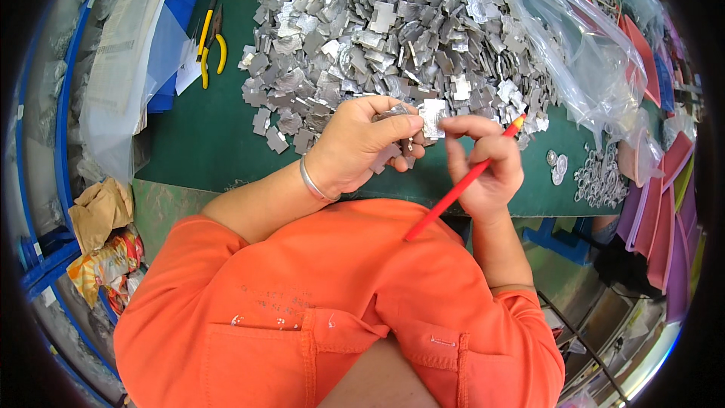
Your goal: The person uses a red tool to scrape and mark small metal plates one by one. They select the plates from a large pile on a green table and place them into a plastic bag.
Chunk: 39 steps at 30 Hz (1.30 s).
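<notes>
My left hand [361,145] grips a small stack of grey metal plates [406,122] above the green table [204,136]; a silver bangle sits on that wrist. My right hand [483,162] holds a red pencil-like tool [461,187], its tip pointing up to the right, while its fingertips touch one square silver plate [433,117] at the top of the stack. Just behind both hands lies a big heap of similar grey and silver plates [377,23].
Yellow-handled pliers [213,45] lie left of the heap. A clear plastic bag [589,53] sits at the right, with small metal rings [600,177] and red trays [664,196] beyond it. Blue bins and papers [128,53] stand at the left, crumpled wrappers [102,242] below.
</notes>
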Available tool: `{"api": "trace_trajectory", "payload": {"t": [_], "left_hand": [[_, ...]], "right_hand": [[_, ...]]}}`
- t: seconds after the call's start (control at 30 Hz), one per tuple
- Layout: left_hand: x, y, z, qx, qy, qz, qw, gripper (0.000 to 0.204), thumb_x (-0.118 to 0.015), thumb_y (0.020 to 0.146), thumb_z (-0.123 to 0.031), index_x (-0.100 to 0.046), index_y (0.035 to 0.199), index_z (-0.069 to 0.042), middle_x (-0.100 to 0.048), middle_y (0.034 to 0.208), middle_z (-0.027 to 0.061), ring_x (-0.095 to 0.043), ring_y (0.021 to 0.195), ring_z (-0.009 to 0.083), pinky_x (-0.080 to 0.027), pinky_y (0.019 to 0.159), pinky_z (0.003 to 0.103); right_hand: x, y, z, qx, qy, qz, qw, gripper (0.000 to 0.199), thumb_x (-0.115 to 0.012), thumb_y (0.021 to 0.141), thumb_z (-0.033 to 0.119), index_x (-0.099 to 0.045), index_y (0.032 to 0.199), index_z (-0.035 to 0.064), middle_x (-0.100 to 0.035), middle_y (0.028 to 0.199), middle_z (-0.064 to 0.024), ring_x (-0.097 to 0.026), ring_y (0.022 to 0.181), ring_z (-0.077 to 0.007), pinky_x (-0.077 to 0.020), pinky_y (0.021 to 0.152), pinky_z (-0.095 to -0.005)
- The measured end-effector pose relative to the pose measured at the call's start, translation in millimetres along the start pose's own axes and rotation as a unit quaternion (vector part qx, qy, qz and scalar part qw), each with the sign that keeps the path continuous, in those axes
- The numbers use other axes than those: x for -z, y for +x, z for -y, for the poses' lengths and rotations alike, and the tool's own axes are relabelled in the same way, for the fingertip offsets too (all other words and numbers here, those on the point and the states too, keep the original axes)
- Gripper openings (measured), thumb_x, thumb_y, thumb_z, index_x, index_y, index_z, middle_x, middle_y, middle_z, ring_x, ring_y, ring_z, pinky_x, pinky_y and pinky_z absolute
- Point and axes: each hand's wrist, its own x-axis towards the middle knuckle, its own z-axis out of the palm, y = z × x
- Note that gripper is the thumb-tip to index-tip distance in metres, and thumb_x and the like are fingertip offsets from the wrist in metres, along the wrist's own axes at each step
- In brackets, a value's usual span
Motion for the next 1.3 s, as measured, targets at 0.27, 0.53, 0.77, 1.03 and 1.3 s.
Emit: {"api": "trace_trajectory", "payload": {"t": [0.27, 0.53, 0.77, 1.03, 1.3], "left_hand": [[-0.7, -1.2, 4.4, -0.036, 0.059, -0.003, 0.998, 0.016, -0.058, 0.084, -0.012, -0.056, 0.091, 0.002, -0.059, 0.077, 0.0088, -0.059, 0.068, 0.0147, -0.047, 0.051, 0.023], [-1.2, -0.6, -0.2, -0.003, -0.08, 0.025, 0.996, 0.018, -0.059, 0.083, -0.014, -0.057, 0.091, 0.002, -0.059, 0.078, 0.0093, -0.058, 0.067, 0.0149, -0.047, 0.05, 0.025], [-2.4, -1.4, -1.4, -0.009, -0.08, 0.025, 0.996, 0.018, -0.061, 0.082, -0.013, -0.057, 0.09, 0.002, -0.059, 0.078, 0.0093, -0.058, 0.066, 0.0148, -0.047, 0.051, 0.024], [-6.2, -2.1, -3.2, -0.021, -0.051, 0.021, 0.998, 0.017, -0.064, 0.079, -0.01, -0.057, 0.09, 0.0, -0.059, 0.077, 0.0084, -0.057, 0.065, 0.0136, -0.046, 0.053, 0.023], [3.4, 6.0, 7.3, 0.01, -0.145, 0.058, 0.988, 0.023, -0.057, 0.085, -0.019, -0.056, 0.096, 0.001, -0.06, 0.084, 0.0093, -0.058, 0.07, 0.0156, -0.049, 0.055, 0.027]], "right_hand": [[-3.8, -9.6, 1.6, -0.195, 0.165, -0.045, 0.966, 0.033, -0.066, 0.072, -0.008, -0.037, 0.079, 0.0062, -0.059, 0.089, -0.0129, -0.053, 0.075, -0.0109, -0.045, 0.069, -0.0236], [-2.3, -3.6, -1.3, 0.067, -0.096, -0.004, 0.993, 0.036, -0.07, 0.062, -0.012, -0.041, 0.072, 0.0053, -0.063, 0.081, -0.0159, -0.061, 0.066, -0.0221, -0.0494, 0.054, -0.0268], [-0.1, -2.4, -2.1, 0.082, -0.113, 0.017, 0.99, 0.033, -0.068, 0.064, -0.012, -0.041, 0.072, 0.0049, -0.063, 0.084, -0.017, -0.062, 0.07, -0.0229, -0.0507, 0.059, -0.0276], [-6.8, -3.2, 2.8, -0.128, 0.129, -0.086, 0.98, 0.019, -0.044, 0.081, -0.014, -0.034, 0.082, 0.0019, -0.057, 0.095, -0.02, -0.061, 0.08, -0.018, -0.0526, 0.066, -0.0271], [-11.3, -5.1, 10.7, -0.027, 0.05, 0.007, 0.998, 0.029, -0.065, 0.072, -0.008, -0.039, 0.072, 0.0034, -0.061, 0.089, -0.0222, -0.062, 0.067, -0.0177, -0.0506, 0.059, -0.0258]]}}
